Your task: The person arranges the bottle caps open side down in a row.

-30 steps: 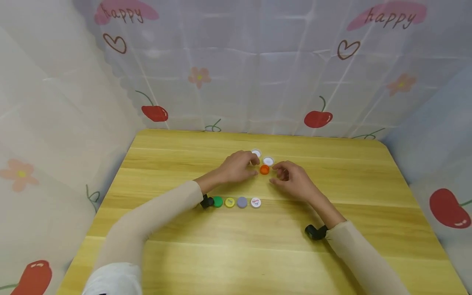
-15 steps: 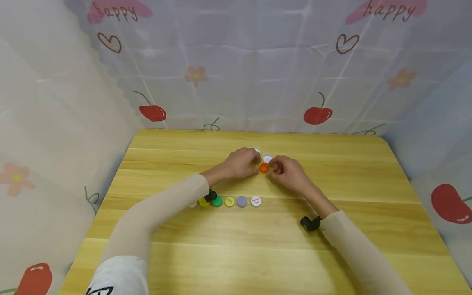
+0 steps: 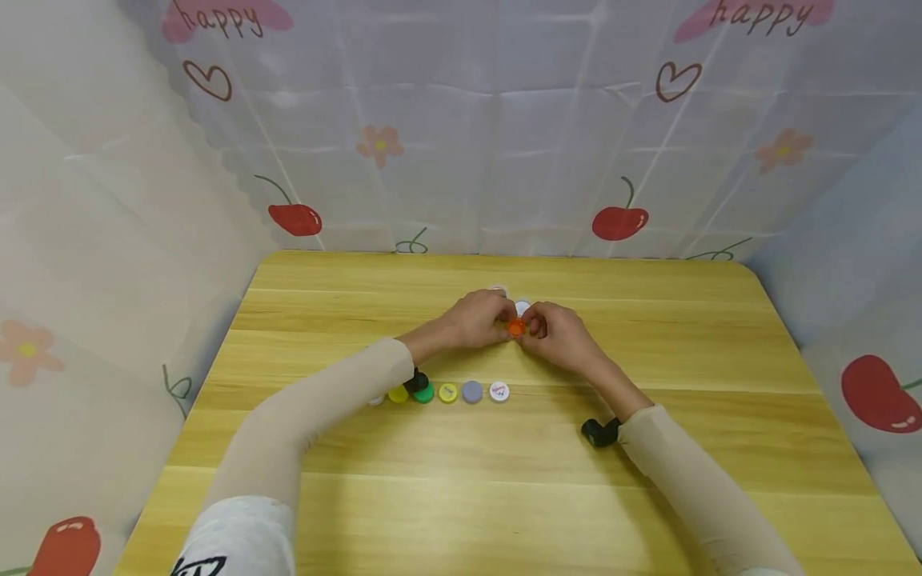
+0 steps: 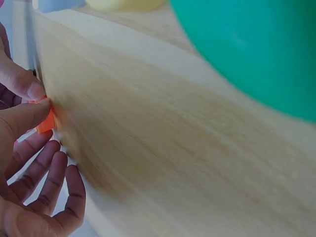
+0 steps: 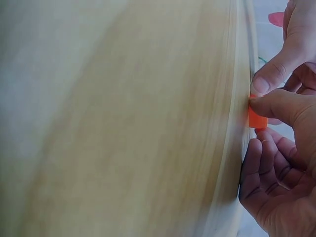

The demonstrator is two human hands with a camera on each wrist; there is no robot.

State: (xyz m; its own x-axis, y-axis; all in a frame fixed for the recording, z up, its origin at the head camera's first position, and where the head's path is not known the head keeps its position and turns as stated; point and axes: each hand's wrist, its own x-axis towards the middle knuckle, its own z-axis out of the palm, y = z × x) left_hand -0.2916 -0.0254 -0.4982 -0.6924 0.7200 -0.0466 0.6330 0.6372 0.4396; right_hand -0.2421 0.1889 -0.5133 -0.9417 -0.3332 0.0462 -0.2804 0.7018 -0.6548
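Well, from the head view both forearms stretch forward over the wooden table [image 3: 504,496], angling inward so that the hands nearly meet. Between them sits an orange cap [image 3: 515,329], near the far edge: the left hand [image 3: 477,318] has it from one side, the right hand [image 3: 559,338] from the other, both in narrow pinches. Just beyond the orange cap lie two white caps [image 3: 522,306], one partly hidden by the left hand. Nearer the person, a row of caps [image 3: 471,392] runs sideways; the white one at its right end bears a small print, too small to read. On the backdrop [image 3: 461,160], "happy" is written twice over pink patches. Black lettering marks the left sleeve [image 3: 241,532], though I cannot make it out.

Seen from the left wrist, the left thumb lies on the orange cap with the index fingertip beneath it; the other fingers fan out, loosely bent. A blurred green cap [image 4: 261,49] fills the upper right corner.

From the right wrist, the right thumb presses the orange cap's upper part, index below, remaining fingers curved, while the left thumb meets it from above.
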